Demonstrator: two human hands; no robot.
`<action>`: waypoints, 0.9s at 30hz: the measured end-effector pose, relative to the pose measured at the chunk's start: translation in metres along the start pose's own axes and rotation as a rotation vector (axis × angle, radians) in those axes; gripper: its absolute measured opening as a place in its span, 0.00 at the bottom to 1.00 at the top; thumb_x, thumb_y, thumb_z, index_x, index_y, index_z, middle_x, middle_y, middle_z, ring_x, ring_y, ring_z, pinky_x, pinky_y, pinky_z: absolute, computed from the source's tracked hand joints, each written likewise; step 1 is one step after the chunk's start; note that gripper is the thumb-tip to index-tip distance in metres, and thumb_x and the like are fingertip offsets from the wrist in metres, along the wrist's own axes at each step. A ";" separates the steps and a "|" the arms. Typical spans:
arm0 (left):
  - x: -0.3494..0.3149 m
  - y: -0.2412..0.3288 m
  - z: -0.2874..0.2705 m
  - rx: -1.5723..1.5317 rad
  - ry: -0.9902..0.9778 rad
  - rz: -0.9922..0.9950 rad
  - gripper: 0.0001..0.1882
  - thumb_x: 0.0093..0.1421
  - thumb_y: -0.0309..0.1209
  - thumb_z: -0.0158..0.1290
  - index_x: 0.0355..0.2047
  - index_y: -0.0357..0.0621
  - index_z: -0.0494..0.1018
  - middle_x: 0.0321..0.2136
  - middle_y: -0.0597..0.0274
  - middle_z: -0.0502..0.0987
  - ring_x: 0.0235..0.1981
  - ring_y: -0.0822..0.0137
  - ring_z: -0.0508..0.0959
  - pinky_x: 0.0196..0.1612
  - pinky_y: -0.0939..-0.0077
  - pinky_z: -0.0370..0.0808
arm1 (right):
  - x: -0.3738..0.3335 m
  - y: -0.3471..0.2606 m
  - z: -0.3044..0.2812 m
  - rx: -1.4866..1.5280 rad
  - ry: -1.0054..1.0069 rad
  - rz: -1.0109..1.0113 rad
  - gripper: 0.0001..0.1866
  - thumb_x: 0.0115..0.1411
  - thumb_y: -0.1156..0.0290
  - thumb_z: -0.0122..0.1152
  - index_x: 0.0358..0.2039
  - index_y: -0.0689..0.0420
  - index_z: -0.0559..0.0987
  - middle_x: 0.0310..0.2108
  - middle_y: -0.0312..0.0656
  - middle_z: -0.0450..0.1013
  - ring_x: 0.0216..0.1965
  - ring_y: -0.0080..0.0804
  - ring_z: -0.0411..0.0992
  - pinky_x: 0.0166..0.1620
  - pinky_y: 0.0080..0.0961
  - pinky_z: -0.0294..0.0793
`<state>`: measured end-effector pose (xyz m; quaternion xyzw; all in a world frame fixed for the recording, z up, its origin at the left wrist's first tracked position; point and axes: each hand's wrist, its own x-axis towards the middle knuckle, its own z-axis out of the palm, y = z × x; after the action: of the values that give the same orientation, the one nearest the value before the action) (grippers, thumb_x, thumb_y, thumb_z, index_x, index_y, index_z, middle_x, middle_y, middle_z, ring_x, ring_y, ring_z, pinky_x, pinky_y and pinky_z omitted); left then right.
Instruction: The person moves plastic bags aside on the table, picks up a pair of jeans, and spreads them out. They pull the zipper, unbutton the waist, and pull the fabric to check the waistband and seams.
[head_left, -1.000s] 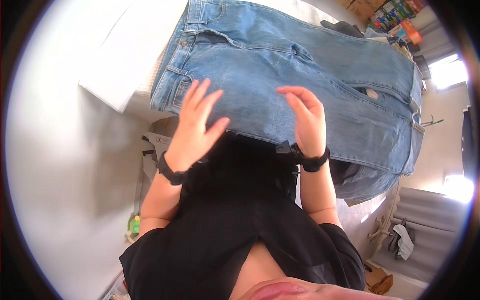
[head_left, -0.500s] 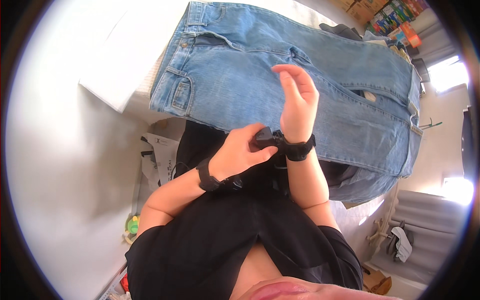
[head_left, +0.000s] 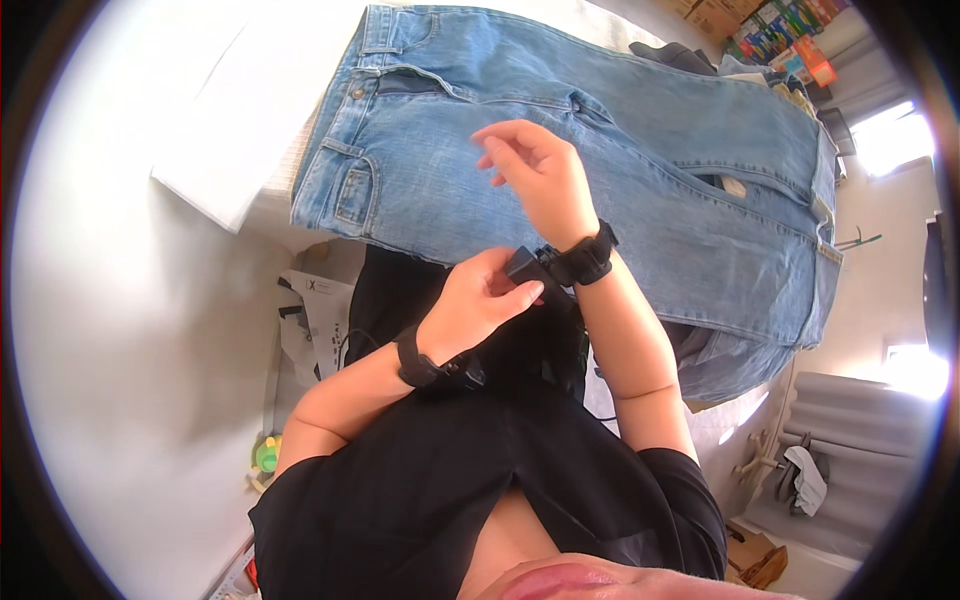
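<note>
My left hand [head_left: 472, 305] pinches a small black box-shaped device [head_left: 523, 265] between thumb and fingers. The device joins a black wrist strap [head_left: 588, 258] around my right wrist. Raised above the jeans, my right hand [head_left: 545, 180] has loosely bent fingers that stand apart, and it holds nothing. Another black strap [head_left: 412, 358] with a device on its underside circles my left wrist. Light blue jeans [head_left: 450, 190] lie spread out beyond my hands, waistband to the left and legs to the right, with the fly gaping a little.
More folded denim [head_left: 730, 365] shows under the jeans at the near right. A white sheet-like panel [head_left: 215, 150] juts out at the left. Dark cloth [head_left: 672, 58] lies at the far edge. Grey curtains [head_left: 850, 460] and a green toy [head_left: 266, 455] are at the sides.
My right hand has turned and swung left, its fingers now pointing more to the left. My left hand keeps hold of the device, which has tilted along with the right wrist.
</note>
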<state>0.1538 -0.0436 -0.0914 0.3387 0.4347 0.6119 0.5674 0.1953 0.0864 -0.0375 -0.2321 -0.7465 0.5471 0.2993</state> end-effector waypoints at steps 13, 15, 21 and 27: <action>0.000 0.011 0.006 -0.026 -0.078 -0.062 0.10 0.50 0.27 0.54 0.31 0.36 0.67 0.27 0.65 0.72 0.28 0.77 0.72 0.32 0.84 0.68 | -0.001 0.001 -0.003 0.372 -0.162 0.224 0.09 0.56 0.71 0.48 0.32 0.62 0.74 0.27 0.36 0.71 0.27 0.20 0.68 0.31 0.17 0.67; 0.002 0.003 0.006 0.009 -0.085 -0.041 0.10 0.50 0.27 0.54 0.31 0.36 0.67 0.27 0.65 0.72 0.29 0.76 0.72 0.33 0.83 0.69 | -0.003 -0.002 -0.009 0.462 -0.202 0.274 0.09 0.56 0.70 0.48 0.32 0.62 0.74 0.27 0.36 0.71 0.27 0.20 0.68 0.32 0.17 0.67; 0.001 0.006 -0.002 0.336 -0.073 -0.033 0.09 0.50 0.28 0.53 0.29 0.35 0.69 0.25 0.64 0.74 0.27 0.76 0.74 0.32 0.82 0.70 | -0.005 0.005 -0.009 -0.210 -0.002 0.006 0.08 0.55 0.73 0.48 0.30 0.62 0.75 0.25 0.38 0.72 0.26 0.21 0.69 0.30 0.16 0.68; -0.019 0.029 -0.031 0.451 -0.007 0.180 0.09 0.52 0.27 0.51 0.31 0.33 0.70 0.26 0.58 0.76 0.29 0.72 0.76 0.33 0.81 0.71 | -0.048 -0.011 -0.035 -0.300 0.086 -0.103 0.05 0.51 0.78 0.51 0.27 0.62 0.75 0.24 0.41 0.72 0.25 0.24 0.71 0.31 0.18 0.68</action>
<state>0.1161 -0.0665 -0.0752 0.4963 0.5264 0.5463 0.4222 0.2534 0.0743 -0.0284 -0.2591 -0.8171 0.4030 0.3207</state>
